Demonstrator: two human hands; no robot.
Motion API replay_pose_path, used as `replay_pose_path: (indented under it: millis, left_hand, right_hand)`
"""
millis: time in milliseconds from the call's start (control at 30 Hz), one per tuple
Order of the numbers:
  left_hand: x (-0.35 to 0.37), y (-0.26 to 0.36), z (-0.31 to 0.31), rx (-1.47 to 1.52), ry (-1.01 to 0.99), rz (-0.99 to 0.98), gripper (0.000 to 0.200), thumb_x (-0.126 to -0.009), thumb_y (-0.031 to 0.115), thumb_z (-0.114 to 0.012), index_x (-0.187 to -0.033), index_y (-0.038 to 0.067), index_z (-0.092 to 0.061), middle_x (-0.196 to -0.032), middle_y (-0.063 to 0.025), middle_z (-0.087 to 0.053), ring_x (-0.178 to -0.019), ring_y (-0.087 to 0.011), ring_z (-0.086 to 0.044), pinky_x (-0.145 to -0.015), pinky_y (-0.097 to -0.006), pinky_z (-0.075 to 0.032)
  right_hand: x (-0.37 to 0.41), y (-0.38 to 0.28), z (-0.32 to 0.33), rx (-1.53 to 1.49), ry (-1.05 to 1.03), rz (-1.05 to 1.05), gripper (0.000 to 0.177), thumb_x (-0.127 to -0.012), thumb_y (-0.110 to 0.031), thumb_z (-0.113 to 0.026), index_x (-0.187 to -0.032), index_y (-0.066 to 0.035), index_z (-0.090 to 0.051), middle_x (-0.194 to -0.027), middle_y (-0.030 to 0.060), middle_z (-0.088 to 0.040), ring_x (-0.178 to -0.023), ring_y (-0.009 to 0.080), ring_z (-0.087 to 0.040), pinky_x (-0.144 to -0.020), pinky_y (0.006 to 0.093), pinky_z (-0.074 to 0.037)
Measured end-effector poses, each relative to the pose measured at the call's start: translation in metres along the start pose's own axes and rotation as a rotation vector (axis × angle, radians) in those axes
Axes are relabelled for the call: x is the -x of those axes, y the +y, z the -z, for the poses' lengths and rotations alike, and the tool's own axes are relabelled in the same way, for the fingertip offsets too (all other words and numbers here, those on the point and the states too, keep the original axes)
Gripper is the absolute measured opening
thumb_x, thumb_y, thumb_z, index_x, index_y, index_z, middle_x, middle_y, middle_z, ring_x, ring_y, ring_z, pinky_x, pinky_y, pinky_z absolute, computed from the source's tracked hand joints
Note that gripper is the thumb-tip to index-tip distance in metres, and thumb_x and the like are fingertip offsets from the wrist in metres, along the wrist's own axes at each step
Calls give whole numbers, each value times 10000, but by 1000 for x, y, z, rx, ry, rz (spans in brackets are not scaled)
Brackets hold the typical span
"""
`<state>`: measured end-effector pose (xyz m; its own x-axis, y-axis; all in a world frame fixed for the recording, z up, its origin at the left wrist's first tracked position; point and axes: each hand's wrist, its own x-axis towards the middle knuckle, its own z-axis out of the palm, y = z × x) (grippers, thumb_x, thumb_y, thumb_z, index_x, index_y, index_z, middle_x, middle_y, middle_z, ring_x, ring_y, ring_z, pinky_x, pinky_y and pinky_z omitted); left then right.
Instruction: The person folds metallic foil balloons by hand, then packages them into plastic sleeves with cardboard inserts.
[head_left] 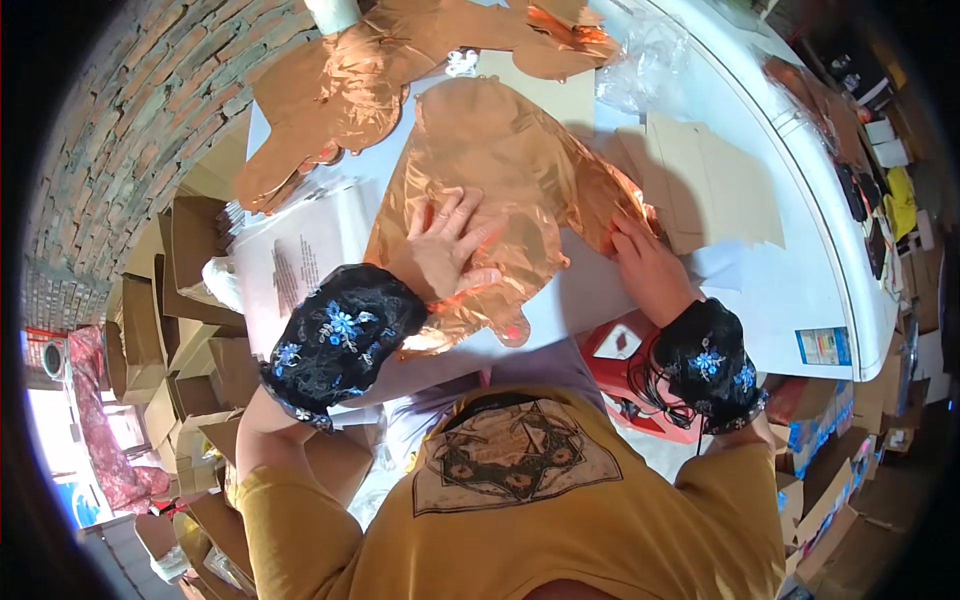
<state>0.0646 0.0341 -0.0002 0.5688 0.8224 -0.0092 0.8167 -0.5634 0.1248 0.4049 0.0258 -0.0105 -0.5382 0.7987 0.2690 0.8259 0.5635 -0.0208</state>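
Note:
A flat copper-coloured foil balloon (480, 130) lies across the white table in front of me, its surface creased and shiny. My left hand (450, 245) presses flat on its lower left part, fingers spread. At the balloon's right edge, my right hand (645, 265) pinches the folded foil between its fingers, the thumb side partly hidden. Rounded tabs stick out along the lower rim. Further back, more copper foil balloons (350, 90) lie in a loose pile.
Cardboard sheets (715, 185) lie right of the balloon, below crumpled clear plastic (645, 65). Plastic packets (305, 250) sit at the left. Open cardboard boxes (190, 330) crowd the left side by a brick wall (130, 120). A red object (640, 385) with black cords is below the table edge.

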Motion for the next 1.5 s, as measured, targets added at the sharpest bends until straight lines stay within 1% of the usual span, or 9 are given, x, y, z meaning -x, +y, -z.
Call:
replay_pose_path:
  millis: [133,267,433,600,1000,1200,1400,1500]
  left_hand:
    - [0,2,-4,24,10,11,737,-914,646,-479,-1533,301,-273,-1600,-153,-172,-1490,-362,-127,-1154,-619,-109]
    - [1,4,-5,50,-13,-25,737,-911,635,-498,-1532,303,-279,-1605,-146,-165,-1492,-362,-120,-1163,-602,-113]
    - [0,2,-2,77,-37,-65,745,-902,600,-550,-1532,307,-281,-1601,-142,-180,-1489,-358,-132,-1159,-599,-150]
    - [-1,0,1,90,-48,-63,758,-895,580,-579,-1534,303,-279,-1599,-142,-189,-1487,-363,-137,-1157,-597,-161]
    - [-4,4,2,38,-42,-21,747,-910,616,-522,-1539,312,-256,-1607,-153,-165,-1484,-378,-143,-1146,-611,-178]
    - [-5,7,3,36,-26,-21,733,-919,619,-503,-1536,302,-265,-1607,-156,-168,-1486,-369,-150,-1148,-616,-165]
    - [-6,12,7,15,-30,-17,733,-923,623,-492,-1537,296,-263,-1594,-168,-201,-1485,-371,-151,-1153,-614,-152]
    - [-8,11,5,-3,2,-32,731,-926,623,-485,-1539,296,-258,-1588,-179,-213,-1486,-371,-150,-1153,-620,-141]
  right_hand:
    - [-1,-1,2,0,1,4,311,-869,-65,-520,-1175,-15,-538,-1345,125,-533,-1233,280,-543,-969,355,-497]
    - [-1,-2,6,-11,-18,-9,307,-870,-63,-518,-1173,-13,-537,-1345,129,-532,-1216,282,-555,-959,358,-502]
    - [0,1,0,0,27,19,296,-874,-68,-522,-1165,-10,-534,-1343,139,-530,-1197,294,-566,-947,363,-509]
    - [0,-1,6,-61,-4,-6,289,-876,-68,-522,-1157,-3,-528,-1338,153,-529,-1192,312,-567,-949,374,-509]
    - [-1,-3,7,-78,-2,-13,299,-867,-60,-527,-1159,5,-525,-1340,160,-522,-1198,319,-562,-960,382,-503]
    - [1,-3,4,-71,5,-21,300,-871,-69,-539,-1162,2,-528,-1333,157,-530,-1201,318,-563,-963,382,-502]
    - [1,-3,5,-77,16,-15,304,-876,-71,-537,-1172,-1,-529,-1335,152,-531,-1203,315,-561,-965,380,-503]
    - [1,-3,4,-82,10,-20,314,-873,-68,-537,-1180,-4,-528,-1337,149,-531,-1203,314,-561,-966,378,-503]
